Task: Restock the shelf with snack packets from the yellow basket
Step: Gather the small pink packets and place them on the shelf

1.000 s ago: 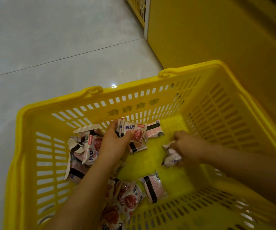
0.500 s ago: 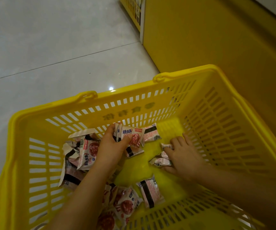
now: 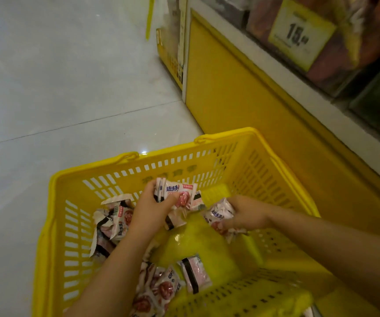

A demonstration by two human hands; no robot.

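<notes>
The left hand (image 3: 154, 210) curls round a small stack of snack packets (image 3: 177, 195), thumb across the printed front and fingers behind. It holds perhaps three or four, though the edges blur together. The right hand (image 3: 247, 215) closes on a single packet (image 3: 220, 216), crumpling it between thumb and fingers. Both holds sit low inside the yellow basket (image 3: 184, 157), just short of its far wall. The single packet is just beside the left hand's stack but apart from it.

Outward of the left grip, a heap of loose packets (image 3: 113, 225) lies against the basket's side wall. Nearer the body than both grips, a face-down packet (image 3: 193, 274) lies on the basket floor. A further cluster (image 3: 159, 291) sits by the left forearm. Up and beyond the right grip stands the shelf (image 3: 298, 84), its goods blurred behind a yellow price tag (image 3: 298, 35).

This looks like the gathering step. A handful is collected, nothing is being placed on the shelf yet, and plenty remains in the basket, so several more loads seem likely.
</notes>
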